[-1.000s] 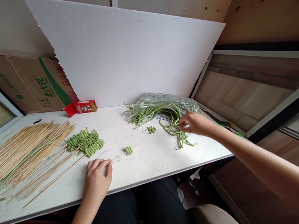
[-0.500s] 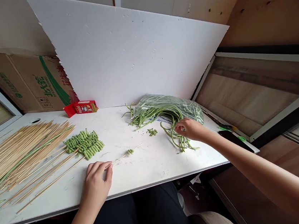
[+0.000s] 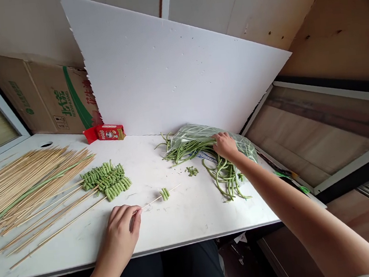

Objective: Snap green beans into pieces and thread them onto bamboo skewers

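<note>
My left hand (image 3: 120, 230) pinches a thin wooden skewer (image 3: 151, 202) between thumb and fingers, low over the table. A few short green bean pieces (image 3: 164, 194) are threaded on the skewer, short of its free tip. My right hand (image 3: 225, 145) reaches to the clear plastic bag (image 3: 247, 147) of long green beans (image 3: 189, 149). Its fingers are curled down onto the beans at the bag's opening, and the fingertips are partly hidden. More long beans (image 3: 223, 174) spill out below the right wrist. Finished bean skewers (image 3: 104, 181) lie together left of centre.
Many bare skewers (image 3: 25, 179) cover the table's left side, with a long bean (image 3: 39, 184) across them. A small red box (image 3: 110, 132) stands at the back. Bean scraps (image 3: 192, 171) lie mid-table. Behind are a white foam board (image 3: 176, 68) and a cardboard box (image 3: 46, 96).
My right hand has moved from the loose beans up and back to the bag's opening. My left hand keeps its skewer nearly in place; the threaded pieces now face differently. The view has shifted slightly.
</note>
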The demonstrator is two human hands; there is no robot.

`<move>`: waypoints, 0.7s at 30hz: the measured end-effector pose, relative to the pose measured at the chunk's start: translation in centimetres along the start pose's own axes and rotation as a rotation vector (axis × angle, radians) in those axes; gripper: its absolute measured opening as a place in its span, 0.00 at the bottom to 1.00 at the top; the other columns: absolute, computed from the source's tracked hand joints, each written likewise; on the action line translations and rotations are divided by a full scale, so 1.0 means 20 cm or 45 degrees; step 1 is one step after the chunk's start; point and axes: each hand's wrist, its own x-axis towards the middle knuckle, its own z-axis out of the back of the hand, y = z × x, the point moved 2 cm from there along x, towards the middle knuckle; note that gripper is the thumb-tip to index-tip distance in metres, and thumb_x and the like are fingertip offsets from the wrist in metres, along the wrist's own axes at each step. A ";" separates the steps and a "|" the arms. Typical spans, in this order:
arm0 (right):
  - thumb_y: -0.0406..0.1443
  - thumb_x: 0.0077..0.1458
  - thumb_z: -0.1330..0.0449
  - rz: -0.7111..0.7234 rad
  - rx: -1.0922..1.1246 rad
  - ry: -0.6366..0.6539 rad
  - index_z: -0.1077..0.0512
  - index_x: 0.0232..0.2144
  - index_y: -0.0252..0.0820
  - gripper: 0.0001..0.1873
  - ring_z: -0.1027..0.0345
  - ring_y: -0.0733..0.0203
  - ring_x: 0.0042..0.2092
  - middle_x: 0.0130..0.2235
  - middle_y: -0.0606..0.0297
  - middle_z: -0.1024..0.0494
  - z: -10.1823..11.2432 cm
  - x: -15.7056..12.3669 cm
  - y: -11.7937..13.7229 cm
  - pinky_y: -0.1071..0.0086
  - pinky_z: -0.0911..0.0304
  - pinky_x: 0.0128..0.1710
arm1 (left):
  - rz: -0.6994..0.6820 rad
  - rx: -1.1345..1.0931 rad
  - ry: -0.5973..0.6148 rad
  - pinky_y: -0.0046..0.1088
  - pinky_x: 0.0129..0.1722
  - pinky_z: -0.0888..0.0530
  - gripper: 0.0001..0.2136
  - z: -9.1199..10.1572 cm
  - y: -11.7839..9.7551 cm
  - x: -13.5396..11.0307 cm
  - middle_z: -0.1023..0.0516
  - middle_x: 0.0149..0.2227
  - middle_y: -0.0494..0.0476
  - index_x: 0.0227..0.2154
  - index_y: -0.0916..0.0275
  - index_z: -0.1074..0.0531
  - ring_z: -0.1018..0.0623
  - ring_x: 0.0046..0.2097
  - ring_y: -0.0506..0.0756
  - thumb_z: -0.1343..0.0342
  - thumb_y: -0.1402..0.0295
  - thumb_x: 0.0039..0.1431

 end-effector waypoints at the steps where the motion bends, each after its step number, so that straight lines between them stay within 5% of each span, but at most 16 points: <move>1: 0.32 0.66 0.45 -0.013 -0.007 0.006 0.27 0.61 0.34 0.23 0.35 0.38 0.62 0.59 0.43 0.22 -0.01 0.02 -0.03 0.55 0.36 0.57 | 0.001 0.002 0.004 0.40 0.46 0.27 0.06 0.00 -0.01 0.00 0.21 0.40 0.58 0.41 0.58 0.26 0.25 0.44 0.61 0.48 0.66 0.74; 5: 0.33 0.64 0.41 -0.006 -0.001 0.011 0.19 0.50 0.38 0.15 0.32 0.39 0.57 0.51 0.46 0.16 -0.02 0.06 -0.10 0.55 0.36 0.54 | 0.016 0.015 0.034 0.40 0.46 0.28 0.07 0.02 -0.03 0.01 0.21 0.40 0.59 0.42 0.59 0.26 0.25 0.44 0.61 0.48 0.67 0.74; 9: 0.36 0.65 0.39 0.013 0.028 -0.076 0.21 0.56 0.41 0.18 0.29 0.43 0.55 0.45 0.52 0.14 0.05 0.06 -0.10 0.58 0.36 0.51 | 0.015 0.010 0.029 0.38 0.46 0.28 0.06 0.02 -0.03 0.01 0.21 0.39 0.58 0.42 0.59 0.26 0.25 0.44 0.60 0.48 0.68 0.74; 21: 0.34 0.59 0.31 -0.134 0.455 -0.572 0.14 0.42 0.37 0.10 0.26 0.56 0.36 0.36 0.56 0.15 0.53 0.10 -0.25 0.65 0.38 0.38 | 0.010 -0.002 0.030 0.38 0.46 0.28 0.07 0.03 -0.04 0.02 0.21 0.39 0.59 0.41 0.60 0.25 0.25 0.45 0.61 0.48 0.68 0.74</move>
